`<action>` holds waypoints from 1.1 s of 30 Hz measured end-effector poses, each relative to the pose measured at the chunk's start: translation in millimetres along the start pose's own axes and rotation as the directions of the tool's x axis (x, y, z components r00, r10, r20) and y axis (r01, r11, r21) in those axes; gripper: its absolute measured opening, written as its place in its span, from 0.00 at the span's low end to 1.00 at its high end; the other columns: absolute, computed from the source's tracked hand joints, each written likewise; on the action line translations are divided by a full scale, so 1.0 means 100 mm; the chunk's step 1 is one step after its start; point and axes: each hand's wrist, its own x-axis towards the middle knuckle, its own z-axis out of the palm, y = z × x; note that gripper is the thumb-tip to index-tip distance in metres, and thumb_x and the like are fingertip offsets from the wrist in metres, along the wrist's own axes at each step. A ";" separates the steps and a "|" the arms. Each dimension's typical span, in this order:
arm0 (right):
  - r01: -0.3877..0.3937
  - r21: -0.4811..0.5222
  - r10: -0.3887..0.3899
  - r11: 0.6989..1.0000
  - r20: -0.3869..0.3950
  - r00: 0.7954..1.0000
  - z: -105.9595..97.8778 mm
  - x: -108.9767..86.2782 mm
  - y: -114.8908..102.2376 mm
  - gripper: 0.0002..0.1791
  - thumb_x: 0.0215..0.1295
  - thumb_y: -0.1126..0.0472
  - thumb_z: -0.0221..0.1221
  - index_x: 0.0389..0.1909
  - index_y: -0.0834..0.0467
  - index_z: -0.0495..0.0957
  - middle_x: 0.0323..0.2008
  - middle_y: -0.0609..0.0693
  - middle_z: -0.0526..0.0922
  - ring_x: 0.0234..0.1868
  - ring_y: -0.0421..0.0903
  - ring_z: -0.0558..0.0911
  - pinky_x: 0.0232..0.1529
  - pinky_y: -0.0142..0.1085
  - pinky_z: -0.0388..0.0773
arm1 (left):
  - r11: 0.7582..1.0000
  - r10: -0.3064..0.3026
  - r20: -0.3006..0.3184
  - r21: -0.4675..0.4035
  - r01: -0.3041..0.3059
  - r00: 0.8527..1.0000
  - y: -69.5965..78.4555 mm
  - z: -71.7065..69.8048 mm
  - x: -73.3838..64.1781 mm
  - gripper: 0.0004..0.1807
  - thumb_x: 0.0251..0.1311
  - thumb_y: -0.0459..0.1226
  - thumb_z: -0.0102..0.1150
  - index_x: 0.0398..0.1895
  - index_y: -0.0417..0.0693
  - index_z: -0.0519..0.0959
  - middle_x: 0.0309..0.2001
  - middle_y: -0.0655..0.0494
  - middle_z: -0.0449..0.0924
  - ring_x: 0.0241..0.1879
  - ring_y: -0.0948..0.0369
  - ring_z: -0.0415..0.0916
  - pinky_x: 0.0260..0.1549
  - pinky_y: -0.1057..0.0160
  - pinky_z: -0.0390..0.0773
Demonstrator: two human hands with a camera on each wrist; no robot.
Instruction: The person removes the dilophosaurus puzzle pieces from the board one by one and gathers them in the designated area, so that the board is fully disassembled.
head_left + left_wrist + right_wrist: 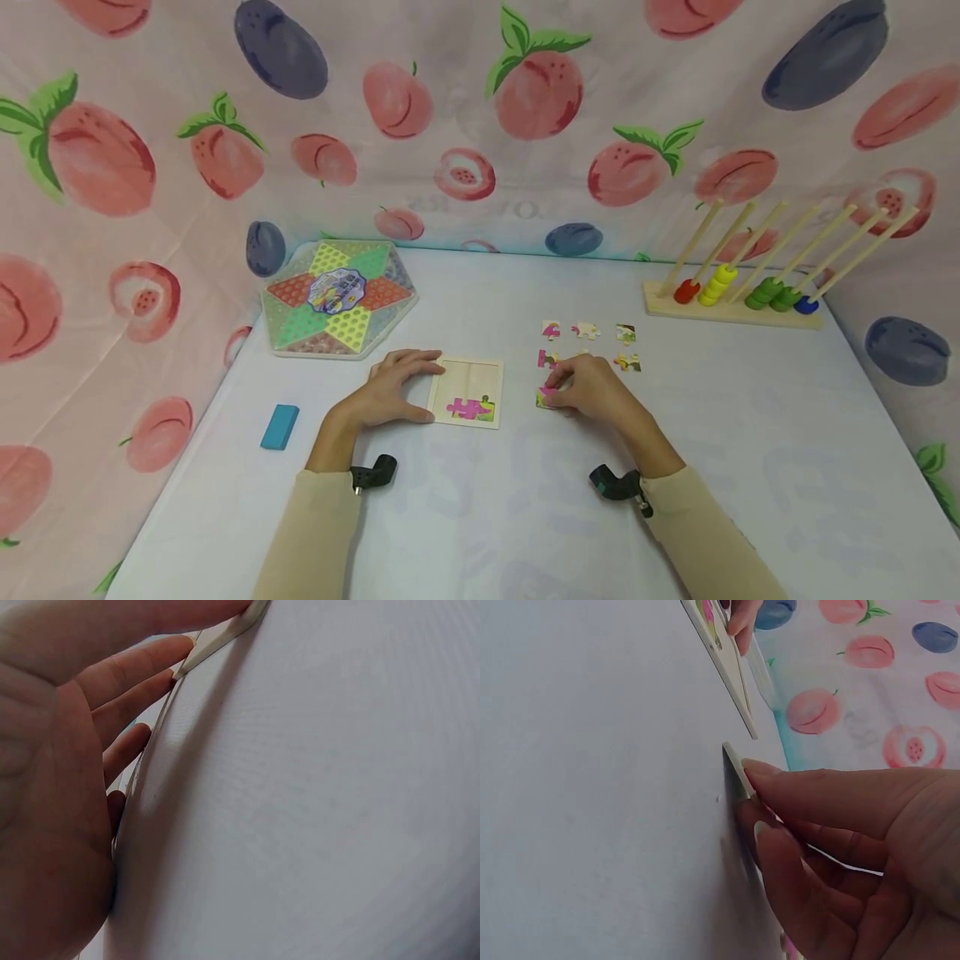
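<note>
My left hand (393, 386) rests at the left side of a shallow square wooden puzzle tray (456, 379), its thumb and fairly straight fingers touching the rim. A few joined pink-and-green jigsaw pieces (471, 408) lie in the tray's lower right part. To the right, my right hand (592, 388) pinches a jigsaw piece (545, 397) between thumb and fingers. In the right wrist view that piece (736, 766) is tilted, with one edge raised from the table. Loose jigsaw pieces (587, 331) lie in rows just beyond this hand, one partly hidden by it.
A hexagonal Chinese checkers board (341, 297) lies at the back left. Nearer on that side is a blue block (280, 427). A wooden bead stacker (735, 311) with upright rods stands at the back right. Fruit-printed cloth (465, 108) hangs behind the white table.
</note>
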 end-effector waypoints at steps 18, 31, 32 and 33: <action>-0.019 -0.131 0.017 0.991 -0.012 1.000 0.04 -0.01 -0.08 0.08 0.56 0.60 0.74 0.36 0.57 0.87 0.33 0.50 0.86 0.32 0.45 0.76 0.31 0.32 0.72 | 1.000 -0.011 -0.006 0.010 0.011 1.000 0.04 0.02 0.00 0.39 0.45 0.45 0.81 0.65 0.61 0.77 0.79 0.63 0.60 0.79 0.50 0.47 0.71 0.35 0.51; 0.001 -0.206 -0.006 0.979 -0.023 1.000 0.06 -0.02 -0.07 0.09 0.57 0.59 0.74 0.38 0.54 0.87 0.37 0.50 0.83 0.37 0.46 0.75 0.35 0.34 0.71 | 0.999 0.036 -0.029 0.040 -0.034 0.999 0.01 0.04 0.00 0.40 0.44 0.43 0.81 0.65 0.57 0.78 0.79 0.58 0.61 0.79 0.48 0.48 0.72 0.36 0.46; 0.001 -0.209 -0.006 0.978 -0.023 1.000 0.06 -0.02 -0.07 0.09 0.57 0.59 0.74 0.38 0.54 0.86 0.37 0.50 0.83 0.37 0.46 0.75 0.35 0.35 0.71 | 0.998 0.044 -0.028 0.040 -0.042 0.999 0.00 0.04 0.00 0.40 0.44 0.43 0.81 0.65 0.56 0.78 0.79 0.58 0.61 0.79 0.48 0.48 0.72 0.37 0.46; 0.003 -0.214 -0.008 0.977 -0.025 1.000 0.06 -0.02 -0.07 0.09 0.57 0.59 0.73 0.38 0.54 0.86 0.37 0.50 0.83 0.37 0.46 0.76 0.35 0.35 0.71 | 0.998 0.052 -0.028 0.041 -0.051 0.998 0.00 0.03 0.00 0.39 0.44 0.43 0.81 0.65 0.55 0.78 0.79 0.57 0.62 0.79 0.47 0.48 0.72 0.37 0.46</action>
